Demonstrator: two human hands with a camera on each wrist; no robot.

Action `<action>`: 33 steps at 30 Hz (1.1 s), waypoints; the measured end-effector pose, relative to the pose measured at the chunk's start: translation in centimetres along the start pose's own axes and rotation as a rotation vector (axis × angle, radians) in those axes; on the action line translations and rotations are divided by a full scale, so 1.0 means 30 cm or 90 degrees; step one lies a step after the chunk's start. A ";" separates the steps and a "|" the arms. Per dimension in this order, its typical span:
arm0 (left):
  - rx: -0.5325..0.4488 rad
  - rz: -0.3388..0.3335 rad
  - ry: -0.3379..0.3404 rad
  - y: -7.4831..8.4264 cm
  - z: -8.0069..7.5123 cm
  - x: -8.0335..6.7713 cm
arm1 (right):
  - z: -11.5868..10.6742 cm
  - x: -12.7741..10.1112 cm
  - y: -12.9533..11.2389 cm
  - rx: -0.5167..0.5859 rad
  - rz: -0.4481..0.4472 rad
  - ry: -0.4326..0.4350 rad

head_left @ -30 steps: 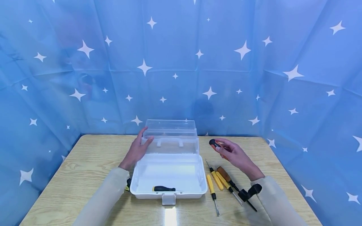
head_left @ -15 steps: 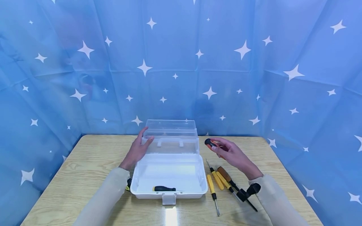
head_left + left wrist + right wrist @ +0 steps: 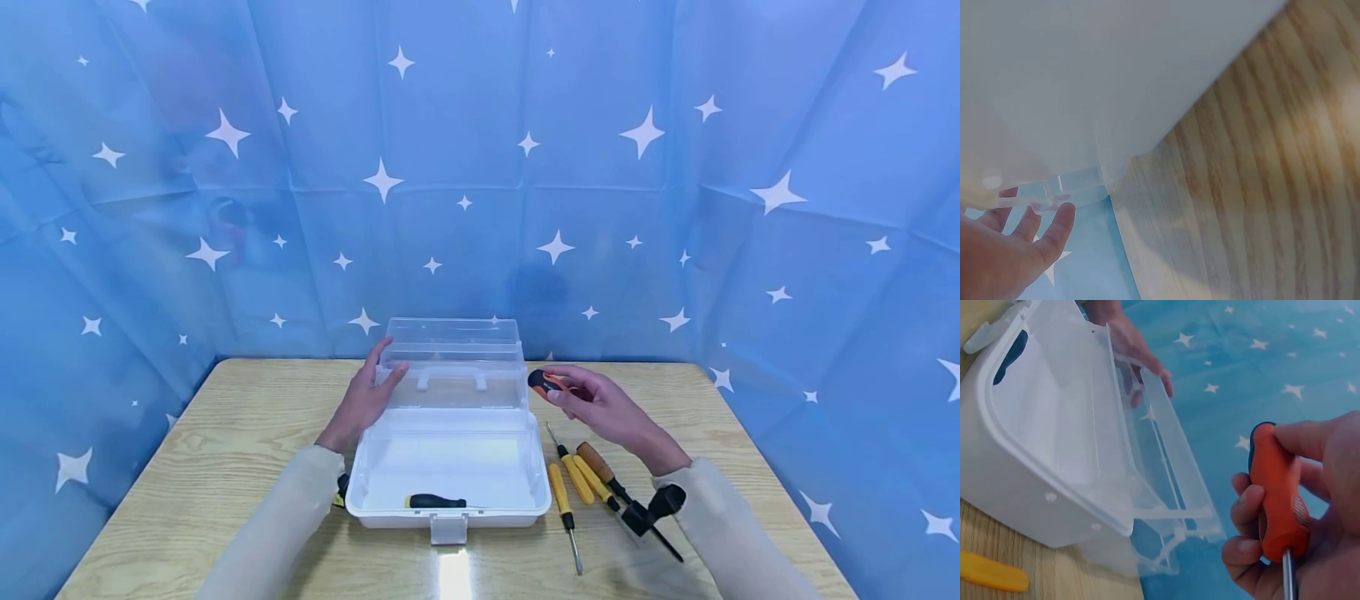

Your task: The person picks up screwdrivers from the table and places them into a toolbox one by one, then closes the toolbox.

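My right hand [image 3: 611,410] grips a screwdriver by its orange and black handle [image 3: 1277,494], above the table at the right of the toolbox. Its metal shank [image 3: 1289,575] points down beside the palm in the right wrist view. The white toolbox [image 3: 543,502] stands with its clear lid [image 3: 461,356] raised at the back. With thumb on the lid's inner face and fingers behind it, my left hand [image 3: 362,407] holds the lid's left edge. Inside the box, along its front wall, lies a small screwdriver with a black and yellow handle [image 3: 435,501].
Several yellow-handled tools, among them a flat screwdriver [image 3: 564,510], lie right of the box. A brown-handled tool [image 3: 596,462] lies with them, partly behind a black wrist strap. Something black and yellow [image 3: 340,490] peeks out at the box's left. A blue starry curtain [image 3: 480,225] hangs behind.
My right hand has moved left with the orange and black screwdriver, closer to the raised lid. The left hand and the toolbox have stayed put.
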State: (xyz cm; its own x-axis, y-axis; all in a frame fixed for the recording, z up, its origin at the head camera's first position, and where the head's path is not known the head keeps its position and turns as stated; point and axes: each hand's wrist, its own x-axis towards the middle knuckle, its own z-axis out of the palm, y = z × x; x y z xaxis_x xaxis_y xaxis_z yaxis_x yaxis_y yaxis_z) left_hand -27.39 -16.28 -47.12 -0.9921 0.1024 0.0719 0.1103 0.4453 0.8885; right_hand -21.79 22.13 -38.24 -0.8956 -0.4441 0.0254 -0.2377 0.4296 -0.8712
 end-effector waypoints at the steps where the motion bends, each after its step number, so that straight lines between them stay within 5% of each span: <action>1: 0.000 0.000 0.000 -0.001 0.000 0.000 | 0.002 0.003 -0.003 -0.001 -0.002 -0.005; 33: 0.007 -0.002 0.003 -0.011 0.003 0.007 | 0.127 0.047 -0.078 -0.009 -0.061 -0.127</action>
State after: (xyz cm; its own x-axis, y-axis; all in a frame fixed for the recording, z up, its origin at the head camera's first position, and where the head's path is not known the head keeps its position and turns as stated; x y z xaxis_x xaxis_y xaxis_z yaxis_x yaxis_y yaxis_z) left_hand -27.64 -16.32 -47.44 -0.9928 0.0969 0.0711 0.1078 0.4557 0.8836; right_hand -21.08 17.51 -38.04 -0.7770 -0.6295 0.0090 -0.3248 0.3887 -0.8622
